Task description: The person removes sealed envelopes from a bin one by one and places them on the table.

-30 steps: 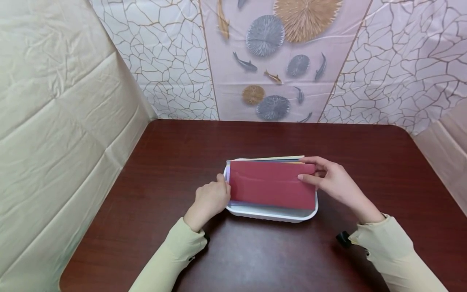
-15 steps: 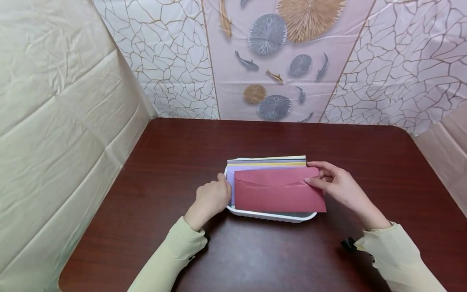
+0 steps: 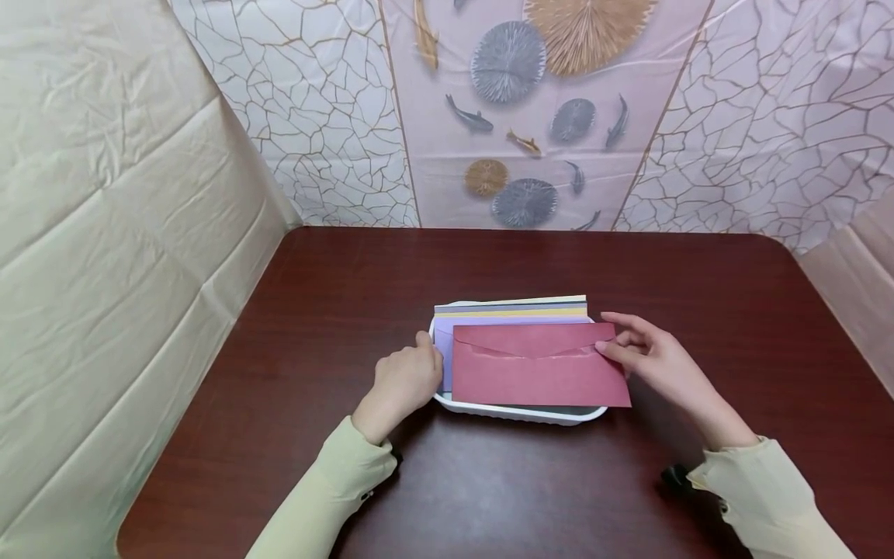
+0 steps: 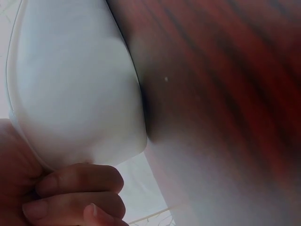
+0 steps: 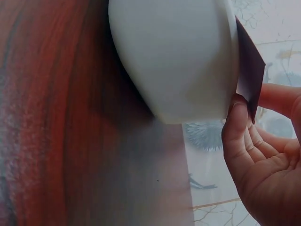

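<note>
ok, r grip (image 3: pixel 653 357) narrow on red env. (image 3: pixel 534 376), l grip (image 3: pixel 405 380) round tray rim (image 3: pixel 520 413)

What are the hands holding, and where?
The right hand pinches the red rectangular paper envelope by its right end; the left hand grips the white rounded tray by its left end.

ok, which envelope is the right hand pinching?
The red envelope: frontmost, its right end past the rim of the white tray; the purple envelope and others behind it don't reach that far right.

Patterned sheeting (image 3: pixel 433 116) hangs behind a reddish-brown table (image 3: pixel 335 310).
</note>
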`<state>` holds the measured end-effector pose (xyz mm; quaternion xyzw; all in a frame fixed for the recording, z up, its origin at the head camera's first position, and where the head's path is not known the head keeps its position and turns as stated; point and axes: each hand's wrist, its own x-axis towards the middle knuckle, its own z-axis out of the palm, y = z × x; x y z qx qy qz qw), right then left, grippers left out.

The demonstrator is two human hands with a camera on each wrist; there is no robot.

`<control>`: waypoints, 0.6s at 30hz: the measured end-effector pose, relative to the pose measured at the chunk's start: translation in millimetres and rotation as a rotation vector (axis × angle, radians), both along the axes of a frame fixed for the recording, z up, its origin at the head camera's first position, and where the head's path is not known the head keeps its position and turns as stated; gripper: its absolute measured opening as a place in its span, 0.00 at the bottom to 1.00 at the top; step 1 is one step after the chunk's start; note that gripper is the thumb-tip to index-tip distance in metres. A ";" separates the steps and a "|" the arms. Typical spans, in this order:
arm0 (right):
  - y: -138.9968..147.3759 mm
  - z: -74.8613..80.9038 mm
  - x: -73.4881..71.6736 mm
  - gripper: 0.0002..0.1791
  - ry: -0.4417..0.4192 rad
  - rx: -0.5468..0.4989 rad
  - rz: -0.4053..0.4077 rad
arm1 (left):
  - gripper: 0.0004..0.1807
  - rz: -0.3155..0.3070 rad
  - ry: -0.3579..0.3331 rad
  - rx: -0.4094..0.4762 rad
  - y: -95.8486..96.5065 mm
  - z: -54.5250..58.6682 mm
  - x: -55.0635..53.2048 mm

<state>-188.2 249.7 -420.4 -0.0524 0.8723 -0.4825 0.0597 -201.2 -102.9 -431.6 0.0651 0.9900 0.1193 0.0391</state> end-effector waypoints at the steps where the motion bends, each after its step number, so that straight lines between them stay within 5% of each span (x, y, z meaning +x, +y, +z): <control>1: 0.5 -0.8 0.7 0.34 0.003 -0.007 -0.001 | 0.16 0.001 -0.003 0.000 -0.1 -0.4 -0.3; 11: 3.1 -15.5 6.5 0.37 -0.071 0.103 -0.026 | 0.15 0.006 -0.019 0.001 -0.1 -1.2 -2.5; 18: -0.5 -21.2 8.9 0.35 -0.140 0.035 0.040 | 0.16 0.015 -0.035 -0.004 0.2 -0.4 -2.5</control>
